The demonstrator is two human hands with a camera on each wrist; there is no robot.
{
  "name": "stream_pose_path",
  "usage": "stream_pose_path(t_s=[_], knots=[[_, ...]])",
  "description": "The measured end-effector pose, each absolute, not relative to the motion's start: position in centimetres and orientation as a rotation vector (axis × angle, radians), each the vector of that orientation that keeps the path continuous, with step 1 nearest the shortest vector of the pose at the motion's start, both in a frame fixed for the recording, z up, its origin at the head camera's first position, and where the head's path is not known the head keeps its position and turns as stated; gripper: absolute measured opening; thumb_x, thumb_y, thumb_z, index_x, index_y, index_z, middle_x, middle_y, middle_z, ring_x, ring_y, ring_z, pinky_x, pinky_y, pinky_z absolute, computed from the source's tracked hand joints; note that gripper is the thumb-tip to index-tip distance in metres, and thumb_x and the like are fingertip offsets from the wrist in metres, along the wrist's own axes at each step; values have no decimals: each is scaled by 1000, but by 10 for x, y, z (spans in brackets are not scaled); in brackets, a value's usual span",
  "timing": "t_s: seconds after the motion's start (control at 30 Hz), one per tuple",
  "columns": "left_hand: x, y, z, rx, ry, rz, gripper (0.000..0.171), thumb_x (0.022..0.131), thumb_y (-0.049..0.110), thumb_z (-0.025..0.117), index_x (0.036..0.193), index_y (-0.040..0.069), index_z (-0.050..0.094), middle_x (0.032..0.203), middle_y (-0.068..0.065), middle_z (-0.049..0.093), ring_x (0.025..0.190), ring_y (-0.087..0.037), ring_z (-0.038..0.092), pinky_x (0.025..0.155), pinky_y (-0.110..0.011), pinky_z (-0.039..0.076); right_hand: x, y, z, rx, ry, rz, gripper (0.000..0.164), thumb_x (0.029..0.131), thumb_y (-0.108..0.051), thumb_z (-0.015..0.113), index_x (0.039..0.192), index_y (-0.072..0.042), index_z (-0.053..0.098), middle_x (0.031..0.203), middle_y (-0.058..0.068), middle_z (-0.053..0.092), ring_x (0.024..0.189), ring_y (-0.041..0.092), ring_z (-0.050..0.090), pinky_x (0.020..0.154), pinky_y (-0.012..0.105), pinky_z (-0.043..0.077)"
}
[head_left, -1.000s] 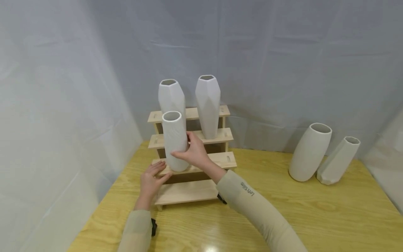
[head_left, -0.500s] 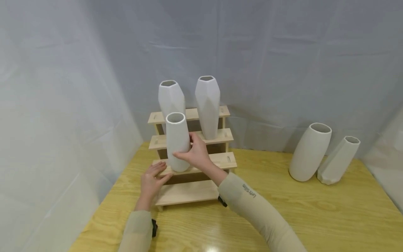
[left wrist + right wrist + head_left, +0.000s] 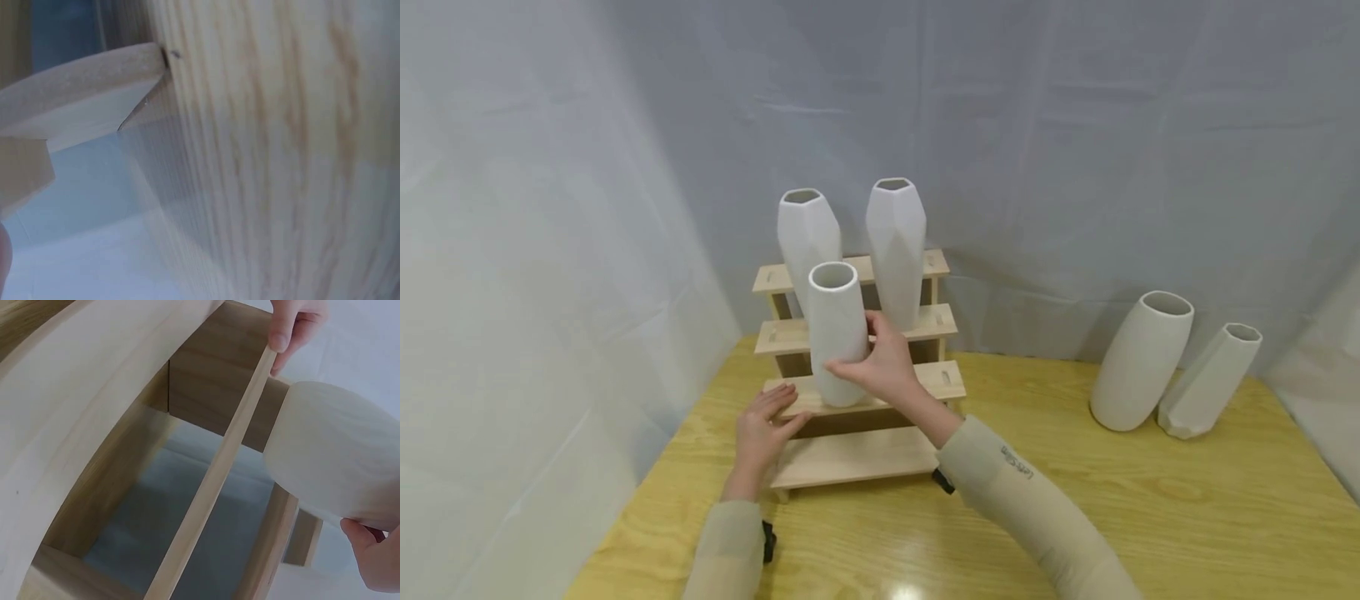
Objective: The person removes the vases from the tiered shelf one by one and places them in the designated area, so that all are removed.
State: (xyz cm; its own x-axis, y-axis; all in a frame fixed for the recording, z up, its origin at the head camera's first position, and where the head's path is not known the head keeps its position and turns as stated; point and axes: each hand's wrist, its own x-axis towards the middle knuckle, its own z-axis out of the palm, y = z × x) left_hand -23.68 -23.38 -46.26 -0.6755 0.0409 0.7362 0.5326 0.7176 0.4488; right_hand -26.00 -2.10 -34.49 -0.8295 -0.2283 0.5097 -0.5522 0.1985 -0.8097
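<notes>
A smooth white vase [image 3: 837,333] stands upright at the third step from the top of the wooden tiered stand [image 3: 857,458]. My right hand [image 3: 883,362] grips its lower right side, thumb in front and fingers behind. With my left hand [image 3: 762,427] I hold the left end of that same step. In the right wrist view, the left thumb and fingers [image 3: 284,334] lie on either side of the board's edge, close to the vase's base. Two faceted white vases rise behind: the left one [image 3: 805,225] partly hidden by the held vase, the right one [image 3: 897,242] on the stand.
At the table's right stand a rounded white vase [image 3: 1138,362] and a narrower faceted vase [image 3: 1210,383], side by side. Pale cloth [image 3: 1075,167] hangs behind and to the left of the wooden table [image 3: 1037,400].
My right hand has shifted the vase to the right along the step, turning it slightly on the way. The left hand stays at the step's left end.
</notes>
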Motion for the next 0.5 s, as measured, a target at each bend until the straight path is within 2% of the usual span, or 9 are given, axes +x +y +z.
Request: stream_pose_path(t_s=[0.2,0.5], knots=[[-237,-234,-462,-412,-2199,-899,40,59,13,81,92,-4,67,102,-15,63,98,-30,57,98,-46,32,-262,-4,-343,692,-2182,1628,64,59,-13,81,111,2,46,98,12,55,90,21,54,74,29,51],[-235,-233,-463,-405,-2203,-894,40,59,12,81,93,-4,67,102,-15,63,98,-29,57,100,-39,31,-260,21,-343,616,-2184,1680,63,60,-13,81,111,0,46,99,10,54,90,21,54,73,33,52]])
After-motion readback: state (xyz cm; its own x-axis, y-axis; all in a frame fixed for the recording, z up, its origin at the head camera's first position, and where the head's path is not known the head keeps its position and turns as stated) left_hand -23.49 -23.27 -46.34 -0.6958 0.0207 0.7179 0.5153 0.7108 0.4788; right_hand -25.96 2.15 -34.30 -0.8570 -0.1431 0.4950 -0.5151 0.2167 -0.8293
